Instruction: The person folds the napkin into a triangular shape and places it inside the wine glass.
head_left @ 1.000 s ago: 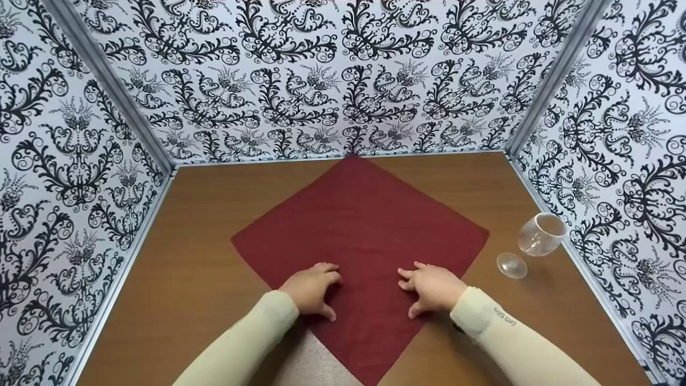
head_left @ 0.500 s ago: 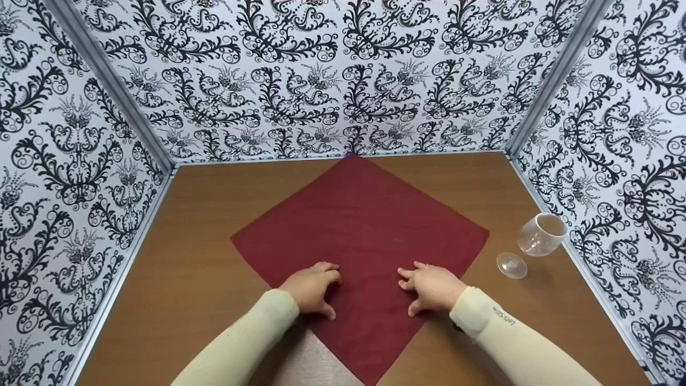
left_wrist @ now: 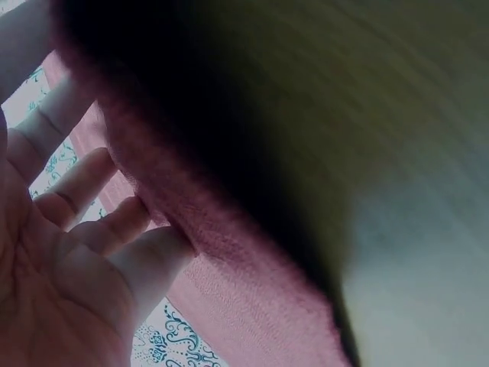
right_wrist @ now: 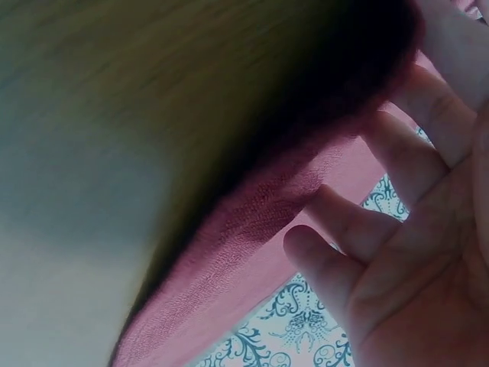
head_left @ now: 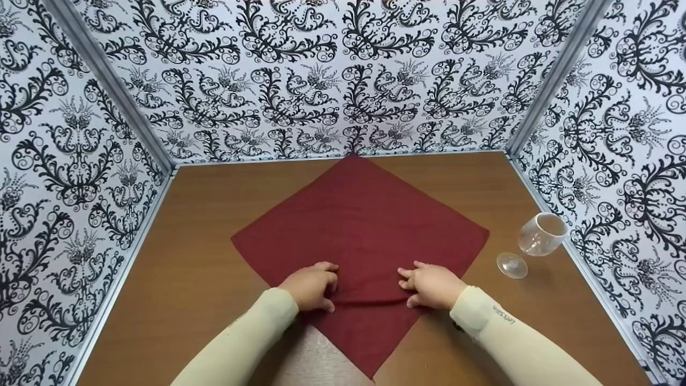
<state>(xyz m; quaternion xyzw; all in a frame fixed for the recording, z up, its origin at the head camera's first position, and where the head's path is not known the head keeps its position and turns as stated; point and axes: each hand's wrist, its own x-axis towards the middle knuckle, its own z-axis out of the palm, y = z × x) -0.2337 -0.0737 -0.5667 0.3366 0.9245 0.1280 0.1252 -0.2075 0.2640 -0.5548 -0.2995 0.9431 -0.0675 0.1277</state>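
A dark red cloth napkin (head_left: pixel 353 214) lies on the table, turned so one corner points at me. My left hand (head_left: pixel 312 287) rests on its lower left side, fingers and thumb spread apart. Opposite it, on the lower right side, my right hand (head_left: pixel 431 285) touches the cloth with fingers and thumb likewise spaced. A raised crease runs across the napkin between the two thumbs. In the left wrist view, fingertips (left_wrist: pixel 164 248) meet the pink-looking cloth edge (left_wrist: pixel 252 252). The right wrist view shows fingers (right_wrist: pixel 336 214) at the opposite edge (right_wrist: pixel 221 245).
A clear stemmed glass (head_left: pixel 541 236) stands on the right of the brown wooden table (head_left: pixel 203 214), beyond my right hand. White walls with black scroll patterns (head_left: pixel 311 80) enclose the back and both sides, joined by grey metal posts (head_left: pixel 110 86).
A crease has risen across the napkin between my hands, and its near corner has slid slightly away from me. Both thumbs have shifted a little toward the fingers.
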